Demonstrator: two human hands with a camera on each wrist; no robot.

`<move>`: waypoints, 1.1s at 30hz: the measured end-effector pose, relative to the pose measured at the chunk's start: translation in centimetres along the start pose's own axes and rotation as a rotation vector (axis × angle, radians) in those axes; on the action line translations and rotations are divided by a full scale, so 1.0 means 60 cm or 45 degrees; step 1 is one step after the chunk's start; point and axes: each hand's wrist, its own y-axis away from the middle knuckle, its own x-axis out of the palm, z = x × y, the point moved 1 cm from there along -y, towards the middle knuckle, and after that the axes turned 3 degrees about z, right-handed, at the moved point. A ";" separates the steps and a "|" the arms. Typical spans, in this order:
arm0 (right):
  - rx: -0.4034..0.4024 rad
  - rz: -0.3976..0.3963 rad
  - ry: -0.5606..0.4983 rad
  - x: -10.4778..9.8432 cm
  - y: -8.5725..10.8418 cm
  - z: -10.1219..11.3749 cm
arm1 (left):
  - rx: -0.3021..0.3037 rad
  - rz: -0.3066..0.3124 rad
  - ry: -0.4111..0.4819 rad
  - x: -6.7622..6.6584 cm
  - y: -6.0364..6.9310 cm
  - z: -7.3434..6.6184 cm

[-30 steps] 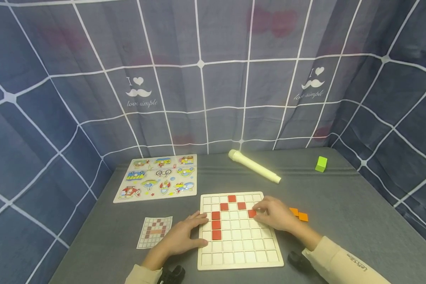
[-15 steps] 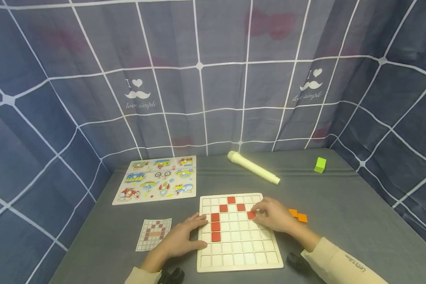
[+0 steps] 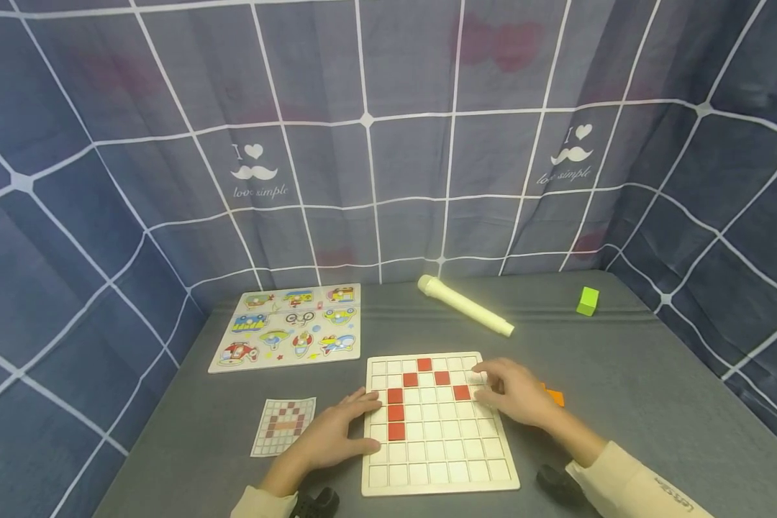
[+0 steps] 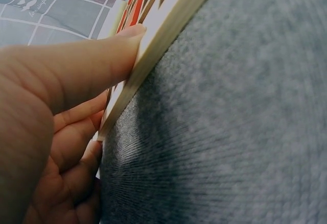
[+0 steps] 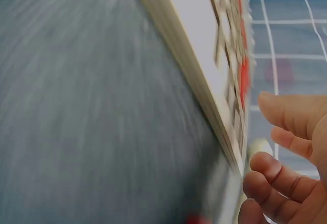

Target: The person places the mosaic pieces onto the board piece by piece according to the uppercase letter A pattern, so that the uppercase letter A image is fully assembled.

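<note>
Left hand — relaxed, resting on grid board's left edge | right hand — released, fingers parted by its right edge | grid board: flat on desk, red tiles inset, well off back edge

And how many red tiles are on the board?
7 red tiles on the board: one in the top row, two in the second, two in the third, one each in the fourth and fifth. The left hand and right hand may hide others.

Vehicle puzzle board, pale microphone-shaped stick, green block before gridded curtain
</note>
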 end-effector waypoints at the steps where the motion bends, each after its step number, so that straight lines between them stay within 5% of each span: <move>1: 0.015 -0.031 0.002 -0.010 0.006 -0.006 | -0.001 0.002 -0.002 0.000 0.000 0.000; 7: 0.159 -0.178 0.103 -0.092 0.055 -0.046 | 0.002 0.015 0.002 -0.003 -0.003 -0.004; 12: 0.282 -0.169 0.142 -0.126 0.097 -0.078 | -0.003 0.007 -0.003 -0.005 -0.003 -0.004; 20: 0.370 -0.112 0.107 -0.118 0.136 -0.100 | -0.006 0.013 0.001 -0.003 -0.001 -0.002; 33: 0.304 -0.110 0.072 -0.088 0.131 -0.084 | -0.032 0.022 0.005 -0.001 -0.002 -0.001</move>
